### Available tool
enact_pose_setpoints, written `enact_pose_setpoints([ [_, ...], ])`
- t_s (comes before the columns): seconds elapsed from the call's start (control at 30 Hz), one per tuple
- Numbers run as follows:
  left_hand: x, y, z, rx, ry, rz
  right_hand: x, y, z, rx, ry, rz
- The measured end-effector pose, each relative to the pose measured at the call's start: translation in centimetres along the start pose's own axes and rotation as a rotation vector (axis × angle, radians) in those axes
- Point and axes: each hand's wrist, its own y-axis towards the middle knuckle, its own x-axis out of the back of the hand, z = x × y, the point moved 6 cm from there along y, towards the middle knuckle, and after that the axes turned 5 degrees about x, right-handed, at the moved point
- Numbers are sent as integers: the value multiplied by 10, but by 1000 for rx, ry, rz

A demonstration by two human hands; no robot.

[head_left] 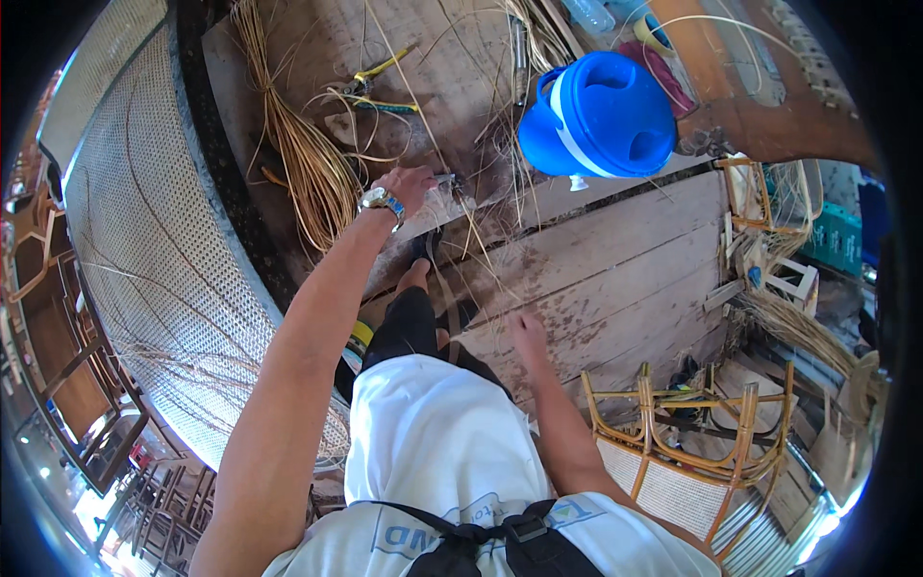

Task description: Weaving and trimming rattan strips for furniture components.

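My left hand [408,189], with a watch [383,200] on its wrist, reaches to the front edge of the wooden work board [327,38]. Its fingers are bent down by a small shiny piece [444,179]; what they grip is hidden. A long thin cane strand [409,77] runs down past these fingertips. Closer to me, my right hand [527,335] is closed in the air over the planks; faint, blurred strands show beside it, and what it holds is too small to tell. A bundle of cane strips [312,168] lies left of my left hand.
Yellow- and green-handled pliers [361,88] lie beyond my left hand. A blue water jug [611,115] stands at the right. A large woven cane panel [159,192] fills the left. Cane chair frames [702,413] stand lower right, with loose fibres [798,327] behind.
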Motion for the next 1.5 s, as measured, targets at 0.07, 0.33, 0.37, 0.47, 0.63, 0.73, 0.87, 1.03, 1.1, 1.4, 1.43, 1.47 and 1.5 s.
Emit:
enact_pose_setpoints([
  [0.07, 1, -6, -1, 9, 1, 13, 9, -43, -39, -124, -48, 165],
  [0.33, 5, -6, -6, -11, -9, -2, 59, 76, 145, 370, 114, -197],
  [0.37, -4, 1, 3, -50, -32, -42, 53, 92, 158, 365, 243, -176],
  [0.47, -14, 6, 7, -163, 50, -63, 32, 119, 179, 141, 553, -2],
  [0.63, 0, -5, -4, -13, -40, -15, 10, 130, 200, 55, 679, 128],
  [0.73, 2, -7, -3, -17, -45, -31, 4, 123, 211, -31, 821, 80],
  [0.87, -6, 0, 3, -26, -37, -30, -1, 142, 199, 59, 564, -101],
  [1.03, -3, -4, -1, 42, 15, 16, 20, 110, 185, 243, 97, -200],
  [1.1, -34, 17, 29, -103, 143, -58, 9, 59, 123, 334, -7, -174],
  [1.4, -15, 5, 17, -49, 8, -71, 20, -100, -89, -144, -232, 487],
  [1.43, -20, 9, 22, -144, 25, -123, 24, -66, -45, -61, -296, 269],
  [1.47, -21, 11, 22, -241, 44, -175, 32, -34, 6, 33, -58, 94],
  [1.5, -17, 9, 11, -252, 44, -166, 42, -4, 56, 137, 37, -23],
])
